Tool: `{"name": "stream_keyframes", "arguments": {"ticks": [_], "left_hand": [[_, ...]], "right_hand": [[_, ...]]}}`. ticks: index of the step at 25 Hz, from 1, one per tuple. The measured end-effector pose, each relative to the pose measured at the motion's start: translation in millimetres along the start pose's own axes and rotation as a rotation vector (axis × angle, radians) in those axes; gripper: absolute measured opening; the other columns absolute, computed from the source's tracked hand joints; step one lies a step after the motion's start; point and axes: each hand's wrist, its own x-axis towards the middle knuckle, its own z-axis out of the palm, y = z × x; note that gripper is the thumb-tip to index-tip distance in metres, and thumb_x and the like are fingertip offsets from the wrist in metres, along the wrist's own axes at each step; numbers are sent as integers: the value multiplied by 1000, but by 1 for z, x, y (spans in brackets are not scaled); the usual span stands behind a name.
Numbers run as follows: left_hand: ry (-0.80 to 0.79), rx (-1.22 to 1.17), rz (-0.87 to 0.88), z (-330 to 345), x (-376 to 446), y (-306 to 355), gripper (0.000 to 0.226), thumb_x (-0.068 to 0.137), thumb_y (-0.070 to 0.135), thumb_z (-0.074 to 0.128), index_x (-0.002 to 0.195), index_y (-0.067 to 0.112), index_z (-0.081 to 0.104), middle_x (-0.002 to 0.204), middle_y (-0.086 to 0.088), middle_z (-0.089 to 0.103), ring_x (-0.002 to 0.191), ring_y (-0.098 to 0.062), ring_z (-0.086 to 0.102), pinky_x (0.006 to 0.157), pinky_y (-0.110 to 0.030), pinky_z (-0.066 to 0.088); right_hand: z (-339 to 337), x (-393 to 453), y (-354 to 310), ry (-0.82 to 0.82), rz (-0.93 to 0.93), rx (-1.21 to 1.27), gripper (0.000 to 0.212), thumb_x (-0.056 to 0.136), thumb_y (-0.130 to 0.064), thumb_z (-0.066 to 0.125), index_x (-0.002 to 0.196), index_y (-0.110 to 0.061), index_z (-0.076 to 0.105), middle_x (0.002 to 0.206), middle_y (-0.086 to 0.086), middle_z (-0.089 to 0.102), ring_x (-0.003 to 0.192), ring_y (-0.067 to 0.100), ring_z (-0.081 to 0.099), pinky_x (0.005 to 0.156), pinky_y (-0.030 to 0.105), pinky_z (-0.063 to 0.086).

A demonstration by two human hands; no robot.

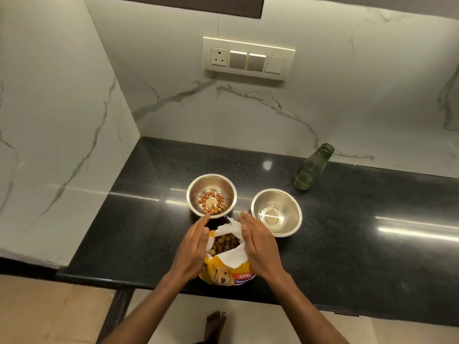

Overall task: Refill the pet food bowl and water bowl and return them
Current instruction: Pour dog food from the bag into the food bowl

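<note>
Both hands, left hand [192, 249] and right hand [258, 247], flank the food bag [227, 268] (fingers extended, ungripped)

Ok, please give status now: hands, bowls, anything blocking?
Left hand and right hand open, flanking the open food bag. Food bowl has little kibble, water bowl little water. Green bottle stands clear, nothing blocking.

The place was a home kitchen. A polished black stone counter [347, 244] ran into a corner of white marble-look wall panels [62, 120], with a switch and socket plate [249, 58] set above it, a dark cabinet underside [198, 3] overhead, and pale floor tiles [49, 314] below.
</note>
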Motion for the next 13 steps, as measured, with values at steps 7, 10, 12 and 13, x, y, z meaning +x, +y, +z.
{"name": "stream_keyframes", "arguments": {"ticks": [7,10,12,13], "left_hand": [[114,-616,-204,45,-16,-24,65,108,55,25,148,20,62,144,-3,72,131,-22,71,110,-54,58],[79,-595,-221,42,-11,-28,60,102,73,30,136,44,70,134,1,77,126,-24,73,107,-50,60],[39,-595,-199,42,-8,-34,57,99,81,32,131,53,70,132,3,77,124,-24,74,105,-53,60],[42,-579,-168,42,-10,-36,61,98,82,33,136,49,69,134,1,76,126,-25,73,106,-57,59]], "right_hand": [[27,-24,17,229,201,504,36,109,-30,49,130,-51,70,129,-15,76,121,16,72,100,46,63],[25,-23,26,160,177,551,37,107,-37,47,137,-34,69,135,-8,74,127,22,70,106,54,58],[24,-21,26,133,161,509,42,108,-34,46,143,-23,65,143,-6,70,134,18,65,112,54,54],[23,-21,24,134,156,455,43,109,-32,45,148,-21,62,148,-7,66,139,13,61,115,51,52]]}}
